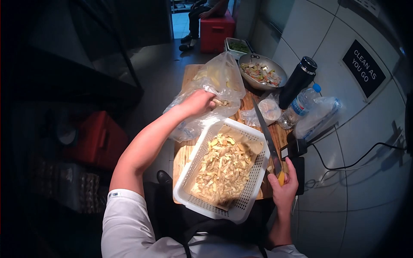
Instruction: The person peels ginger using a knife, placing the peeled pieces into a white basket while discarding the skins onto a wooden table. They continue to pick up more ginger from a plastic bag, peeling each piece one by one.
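Observation:
My left hand (198, 103) is at the mouth of a clear plastic bag (223, 77), its fingers curled down among pale cut pieces; what they grip is hidden. Yellowish chunks show through the bag's far part. Closed around the yellow handle of a long knife (267, 133), my right hand (285, 187) is beside the basket, with the blade pointing away from me. Between my arms, a white perforated plastic basket (183, 180) holds many small pale-yellow and brownish chopped pieces (221, 167), perhaps ginger, on a brown liner. It rests on a wooden board (180, 155).
Behind the board stands a metal pan (275, 71) of mixed chopped food, with a tray of greens (238, 46) beyond. A black flask (298, 81), a water bottle (303, 103) and cables (352, 165) line the tiled wall. A person (202, 17) sits on a red box (217, 32).

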A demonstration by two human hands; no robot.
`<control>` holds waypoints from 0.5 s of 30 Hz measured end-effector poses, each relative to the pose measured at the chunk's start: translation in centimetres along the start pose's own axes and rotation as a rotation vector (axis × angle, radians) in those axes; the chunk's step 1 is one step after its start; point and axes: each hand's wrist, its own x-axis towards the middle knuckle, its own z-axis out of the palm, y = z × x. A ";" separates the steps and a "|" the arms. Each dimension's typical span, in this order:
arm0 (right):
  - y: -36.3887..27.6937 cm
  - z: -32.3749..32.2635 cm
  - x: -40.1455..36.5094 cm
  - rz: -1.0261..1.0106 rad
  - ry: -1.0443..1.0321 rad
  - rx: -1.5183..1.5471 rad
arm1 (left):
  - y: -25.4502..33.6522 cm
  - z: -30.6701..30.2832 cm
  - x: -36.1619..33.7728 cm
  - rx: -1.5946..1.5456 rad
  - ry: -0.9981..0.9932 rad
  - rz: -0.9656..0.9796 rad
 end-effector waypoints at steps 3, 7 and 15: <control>-0.9 0.6 -0.6 0.052 -0.026 0.023 | 0.3 0.0 -1.4 0.006 0.139 0.000; -1.3 0.8 -1.3 -0.024 -0.043 0.008 | -2.0 2.2 -1.3 -0.480 0.314 -0.240; -2.0 0.2 -2.6 -0.035 -0.049 -0.001 | 0.4 1.6 -2.0 -0.809 0.423 -0.536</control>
